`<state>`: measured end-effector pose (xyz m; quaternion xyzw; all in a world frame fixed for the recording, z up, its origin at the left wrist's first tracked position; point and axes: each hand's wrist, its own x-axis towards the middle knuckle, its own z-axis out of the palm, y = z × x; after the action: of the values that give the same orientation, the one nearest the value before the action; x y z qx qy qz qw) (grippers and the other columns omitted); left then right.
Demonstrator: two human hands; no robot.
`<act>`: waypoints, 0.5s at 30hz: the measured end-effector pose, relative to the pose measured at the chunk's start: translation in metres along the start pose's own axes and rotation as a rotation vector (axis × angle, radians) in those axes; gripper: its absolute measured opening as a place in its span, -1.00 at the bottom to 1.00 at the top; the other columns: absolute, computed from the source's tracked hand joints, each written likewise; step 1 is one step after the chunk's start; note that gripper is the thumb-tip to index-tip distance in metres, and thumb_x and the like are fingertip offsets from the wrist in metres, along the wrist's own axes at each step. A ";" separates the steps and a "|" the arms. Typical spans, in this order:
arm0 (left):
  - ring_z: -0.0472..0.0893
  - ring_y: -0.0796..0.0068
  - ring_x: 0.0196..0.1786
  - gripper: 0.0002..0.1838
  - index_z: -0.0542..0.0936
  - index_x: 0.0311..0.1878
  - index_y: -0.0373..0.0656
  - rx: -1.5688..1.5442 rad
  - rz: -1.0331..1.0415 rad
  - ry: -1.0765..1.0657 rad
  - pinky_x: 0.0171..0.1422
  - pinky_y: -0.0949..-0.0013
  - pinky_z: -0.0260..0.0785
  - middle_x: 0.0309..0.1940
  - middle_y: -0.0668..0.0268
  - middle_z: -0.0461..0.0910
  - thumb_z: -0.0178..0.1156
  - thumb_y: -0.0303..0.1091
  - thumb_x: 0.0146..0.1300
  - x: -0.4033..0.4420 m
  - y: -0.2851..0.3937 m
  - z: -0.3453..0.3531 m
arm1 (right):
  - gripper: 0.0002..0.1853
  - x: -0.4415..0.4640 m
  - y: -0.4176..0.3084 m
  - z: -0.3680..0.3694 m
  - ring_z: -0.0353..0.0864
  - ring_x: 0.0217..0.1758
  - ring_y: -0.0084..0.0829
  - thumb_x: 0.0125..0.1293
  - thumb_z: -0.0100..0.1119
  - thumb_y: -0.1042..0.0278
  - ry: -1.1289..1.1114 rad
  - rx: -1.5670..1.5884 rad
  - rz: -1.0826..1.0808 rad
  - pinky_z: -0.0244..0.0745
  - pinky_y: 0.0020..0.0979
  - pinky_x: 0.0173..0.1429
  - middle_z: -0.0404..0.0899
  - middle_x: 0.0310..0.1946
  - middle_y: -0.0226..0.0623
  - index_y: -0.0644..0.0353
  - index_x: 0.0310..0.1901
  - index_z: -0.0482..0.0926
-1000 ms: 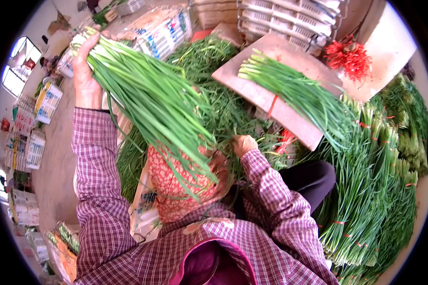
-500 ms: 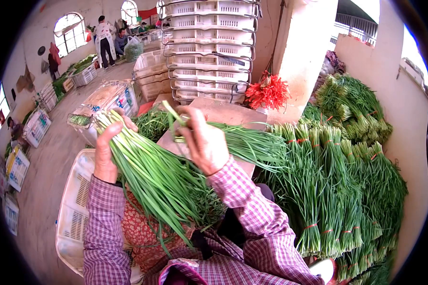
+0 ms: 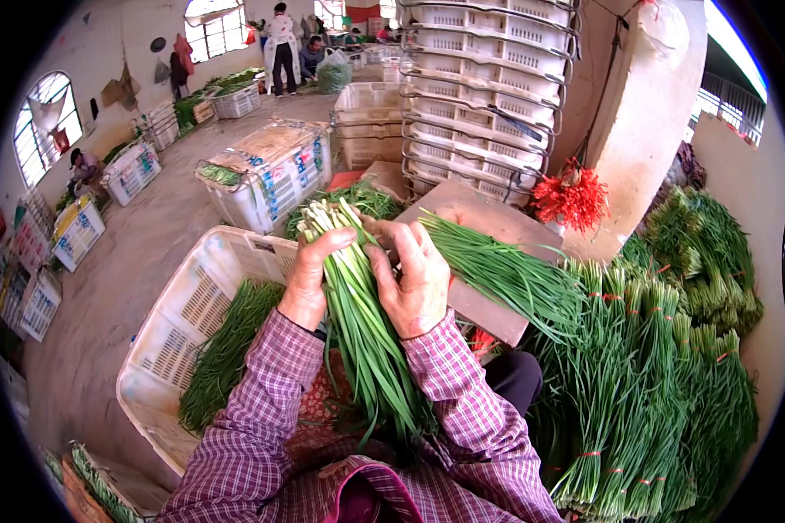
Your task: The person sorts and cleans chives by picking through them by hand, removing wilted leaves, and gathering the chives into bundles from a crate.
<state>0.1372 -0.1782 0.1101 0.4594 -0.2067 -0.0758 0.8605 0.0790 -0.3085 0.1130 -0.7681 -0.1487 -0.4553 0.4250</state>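
Note:
A loose bunch of long green stalks (image 3: 362, 322) hangs in front of my body, pale ends up and leaf tips down over my lap. My left hand (image 3: 312, 275) is wrapped round its upper part from the left. On the right side of the same bunch, my right hand (image 3: 412, 277) has its fingers curled against the stalks near the pale ends. Behind my right hand, another bunch (image 3: 506, 270) lies on a flat board (image 3: 488, 216). Loose greens (image 3: 235, 349) lie in the white crate (image 3: 170, 318) to my left.
Tied bundles (image 3: 619, 375) are piled on the right. A tall stack of white crates (image 3: 484, 96) stands ahead, beside hanging red ties (image 3: 572, 199) and a pillar (image 3: 650, 113). A packed crate (image 3: 275, 174) is at front left. People (image 3: 282, 52) are far back.
My right hand has come left and down onto the bunch, which now hangs more upright between both hands. The view has turned, showing more of the left crate.

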 end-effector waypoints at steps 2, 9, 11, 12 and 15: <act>0.57 0.43 -0.14 -0.53 0.39 0.06 -0.21 0.004 0.002 -0.001 0.03 0.41 0.46 -0.19 0.27 0.52 0.22 -0.28 0.09 0.000 -0.003 -0.009 | -0.70 -0.002 -0.004 0.005 0.55 -0.40 -0.27 0.13 0.22 0.56 0.005 0.037 -0.009 0.47 -0.35 -0.29 0.47 -0.40 -0.22 0.16 -0.05 0.57; 0.56 0.51 -0.17 -0.61 0.51 -0.06 -0.20 -0.010 0.075 0.067 0.01 0.45 0.43 -0.25 0.33 0.56 0.33 -0.34 0.02 -0.004 -0.010 -0.019 | -0.68 -0.020 -0.011 0.015 0.52 -0.43 -0.23 0.14 0.23 0.52 -0.078 -0.137 -0.026 0.45 -0.30 -0.33 0.42 -0.44 -0.21 0.15 -0.03 0.57; 0.57 0.49 -0.19 -0.62 0.50 -0.08 -0.19 -0.034 0.017 0.085 -0.01 0.43 0.44 -0.26 0.32 0.56 0.32 -0.35 0.01 -0.005 -0.009 -0.022 | -0.63 -0.023 -0.015 0.017 0.55 -0.35 -0.27 0.13 0.22 0.50 -0.065 -0.178 -0.112 0.47 -0.30 -0.33 0.44 -0.39 -0.26 0.18 0.03 0.55; 0.57 0.46 -0.20 -0.64 0.49 -0.09 -0.20 -0.096 0.016 0.069 -0.02 0.41 0.45 -0.27 0.31 0.56 0.31 -0.36 0.01 -0.008 -0.008 -0.021 | -0.60 -0.026 -0.019 0.016 0.55 -0.31 -0.27 0.13 0.21 0.51 -0.087 -0.191 -0.095 0.48 -0.30 -0.31 0.45 -0.35 -0.25 0.18 0.06 0.54; 0.57 0.41 -0.23 -0.59 0.44 -0.04 -0.18 -0.034 0.048 0.062 -0.07 0.38 0.48 -0.32 0.27 0.53 0.26 -0.26 0.04 -0.014 0.006 -0.017 | -0.49 -0.038 -0.024 0.013 0.52 -0.08 -0.18 0.06 0.17 0.55 -0.185 -0.144 -0.121 0.52 -0.28 -0.03 0.51 -0.08 -0.21 0.12 0.14 0.49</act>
<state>0.1311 -0.1573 0.1027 0.4418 -0.1898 -0.0442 0.8757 0.0511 -0.2774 0.0913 -0.8249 -0.2005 -0.4169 0.3249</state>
